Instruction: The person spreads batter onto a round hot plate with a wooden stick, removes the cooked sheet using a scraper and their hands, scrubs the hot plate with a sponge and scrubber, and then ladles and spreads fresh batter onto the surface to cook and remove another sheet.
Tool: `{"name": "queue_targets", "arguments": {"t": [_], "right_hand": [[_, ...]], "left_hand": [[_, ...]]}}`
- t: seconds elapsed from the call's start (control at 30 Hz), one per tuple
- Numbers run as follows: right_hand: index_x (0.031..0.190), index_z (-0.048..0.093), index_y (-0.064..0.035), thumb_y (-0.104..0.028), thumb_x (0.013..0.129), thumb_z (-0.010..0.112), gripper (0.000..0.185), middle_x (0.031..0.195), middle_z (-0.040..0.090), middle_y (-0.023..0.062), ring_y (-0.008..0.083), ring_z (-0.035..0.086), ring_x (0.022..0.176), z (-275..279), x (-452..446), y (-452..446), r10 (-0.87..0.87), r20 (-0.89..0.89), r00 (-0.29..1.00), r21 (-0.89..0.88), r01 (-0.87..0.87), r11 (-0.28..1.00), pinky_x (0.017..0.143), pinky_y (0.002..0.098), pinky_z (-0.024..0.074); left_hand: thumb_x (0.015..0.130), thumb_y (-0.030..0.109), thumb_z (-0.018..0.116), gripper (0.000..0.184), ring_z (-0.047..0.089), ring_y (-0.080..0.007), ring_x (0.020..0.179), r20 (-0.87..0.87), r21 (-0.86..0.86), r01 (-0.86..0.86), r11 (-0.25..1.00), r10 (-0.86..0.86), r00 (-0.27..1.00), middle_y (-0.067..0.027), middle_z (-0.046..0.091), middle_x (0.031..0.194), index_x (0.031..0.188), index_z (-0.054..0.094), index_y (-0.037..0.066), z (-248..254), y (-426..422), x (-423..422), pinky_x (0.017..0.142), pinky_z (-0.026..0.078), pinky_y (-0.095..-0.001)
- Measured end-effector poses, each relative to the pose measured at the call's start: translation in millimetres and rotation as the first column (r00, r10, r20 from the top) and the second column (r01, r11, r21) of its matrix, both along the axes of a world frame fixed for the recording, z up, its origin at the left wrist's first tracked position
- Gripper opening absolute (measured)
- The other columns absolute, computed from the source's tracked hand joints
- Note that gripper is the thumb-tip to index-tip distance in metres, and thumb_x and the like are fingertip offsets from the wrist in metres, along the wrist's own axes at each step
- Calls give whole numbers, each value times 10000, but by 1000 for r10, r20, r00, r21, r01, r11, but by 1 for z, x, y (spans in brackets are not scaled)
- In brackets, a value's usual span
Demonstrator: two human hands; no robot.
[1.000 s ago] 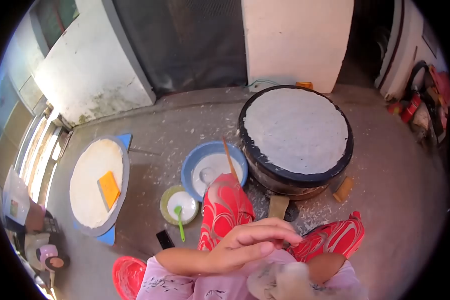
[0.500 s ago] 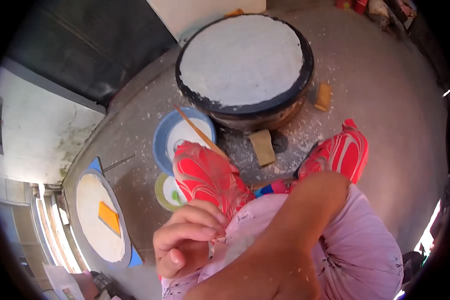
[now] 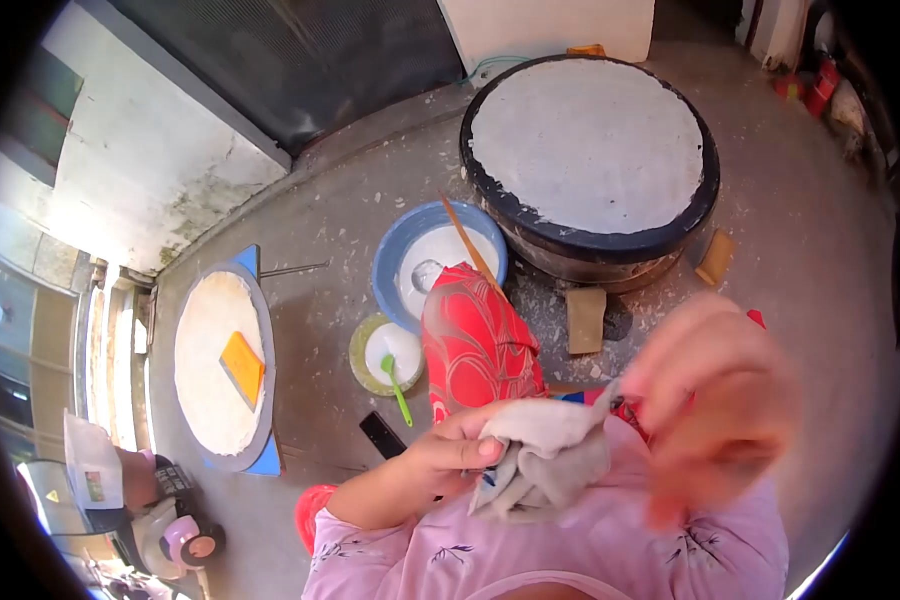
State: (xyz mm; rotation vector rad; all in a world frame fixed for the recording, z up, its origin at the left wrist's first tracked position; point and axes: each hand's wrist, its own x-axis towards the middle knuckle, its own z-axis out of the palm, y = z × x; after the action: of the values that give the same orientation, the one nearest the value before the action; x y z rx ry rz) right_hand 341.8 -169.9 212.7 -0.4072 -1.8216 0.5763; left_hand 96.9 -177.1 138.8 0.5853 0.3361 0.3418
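A crumpled grey cloth [image 3: 550, 455] is in my left hand [image 3: 455, 450], its thumb pressed over the fabric in front of my chest. My right hand [image 3: 720, 390] is smeared by motion, just right of the cloth, whose upper corner stretches towards it; its fingers cannot be made out. Beyond my knees stands a round griddle [image 3: 710, 195] with a dark rim, its top covered by a thin white layer [image 3: 590, 145]. A blue basin [image 3: 383, 270] of white liquid sits left of it, with a long wooden stick [image 3: 467, 240] leaning across.
A green bowl [image 3: 355, 365] holds white paste and a green spoon [image 3: 394, 390]. To the left, a round white sheet [image 3: 210, 340] lies on a board with a yellow scraper [image 3: 242, 365] on it. Tan blocks [image 3: 585, 320] and a black phone-like object [image 3: 382, 435] are on the floor.
The grey cloth now shows in my left hand. My forearms, crossed before, have come apart, with my right hand out to the right. The view has shifted, moving the surroundings rightward.
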Motion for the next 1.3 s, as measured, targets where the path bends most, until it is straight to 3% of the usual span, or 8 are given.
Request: {"name": "queue_targets", "arguments": {"t": [0.03, 0.07, 0.1, 0.23, 0.87, 1.07, 1.13, 1.3], "right_hand": [[688, 598, -66, -247, 757, 695, 217, 828, 589, 96, 248, 583, 686, 7, -5, -10, 234, -319, 918, -210, -309, 928, 575, 317, 465], [666, 590, -64, -202, 768, 687, 198, 794, 582, 86, 236, 574, 661, 15, -12, -17, 343, -637, 690, -283, -624, 728, 565, 318, 459], [669, 589, -63, -202, 768, 687, 197, 796, 582, 87, 236, 574, 662, 20, -10, -18, 387, -739, 552, -235, -749, 620, 566, 318, 459], [677, 587, -62, -201, 767, 689, 194, 802, 581, 89, 236, 574, 665, 30, -2, -21, 518, -685, 512, -132, -786, 604, 569, 318, 459], [719, 578, -56, -194, 762, 695, 186, 833, 575, 102, 237, 574, 678, 27, 4, -20, 575, -660, 483, -112, -821, 560, 582, 321, 460], [732, 575, -54, -192, 760, 697, 186, 843, 574, 106, 237, 574, 683, 26, 1, -17, 583, -662, 471, -110, -830, 547, 586, 322, 460], [736, 574, -54, -192, 760, 697, 187, 846, 573, 108, 238, 574, 684, 27, 2, -17, 587, -657, 473, -116, -833, 541, 587, 323, 460], [747, 572, -52, -190, 759, 699, 188, 854, 572, 111, 238, 574, 688, 24, 0, -14, 589, -663, 462, -116, -841, 529, 591, 324, 460]], "left_hand": [[844, 385, 546, 644, 492, -223, 1111, -16, -11, -6, 1000, 6, 1000, -146, 475, 1244, 1293, 366, -41, -2, -2, -3, 933, 370, -334], [836, 338, 566, 621, 501, -223, 1097, 19, -27, -68, 997, 68, 997, -150, 496, 1214, 1284, 372, -47, -4, -5, -6, 917, 384, -328], [829, 291, 586, 600, 510, -224, 1083, 52, -46, -130, 990, 132, 990, -154, 518, 1184, 1275, 379, -52, -5, -8, -10, 900, 397, -322], [829, 264, 580, 557, 513, -236, 1075, 49, -88, -211, 974, 216, 975, -156, 526, 1152, 1245, 398, -60, -12, -12, -10, 912, 393, -339], [827, 328, 583, 581, 575, -206, 944, -4, -35, -299, 954, 299, 954, -138, 560, 1082, 1219, 412, -65, -28, -8, -14, 781, 456, -287], [823, 318, 588, 609, 544, -250, 1047, 11, -55, -325, 944, 326, 945, -172, 529, 1139, 1250, 377, -62, -21, -7, -11, 887, 432, -344], [828, 299, 585, 611, 525, -269, 1085, 98, -119, -265, 957, 277, 956, -186, 508, 1171, 1265, 356, -61, -29, -6, -15, 938, 402, -368], [838, 285, 571, 588, 529, -264, 1079, 65, -107, -308, 945, 316, 946, -186, 507, 1173, 1263, 357, -60, -22, -5, -12, 927, 409, -362]]}}
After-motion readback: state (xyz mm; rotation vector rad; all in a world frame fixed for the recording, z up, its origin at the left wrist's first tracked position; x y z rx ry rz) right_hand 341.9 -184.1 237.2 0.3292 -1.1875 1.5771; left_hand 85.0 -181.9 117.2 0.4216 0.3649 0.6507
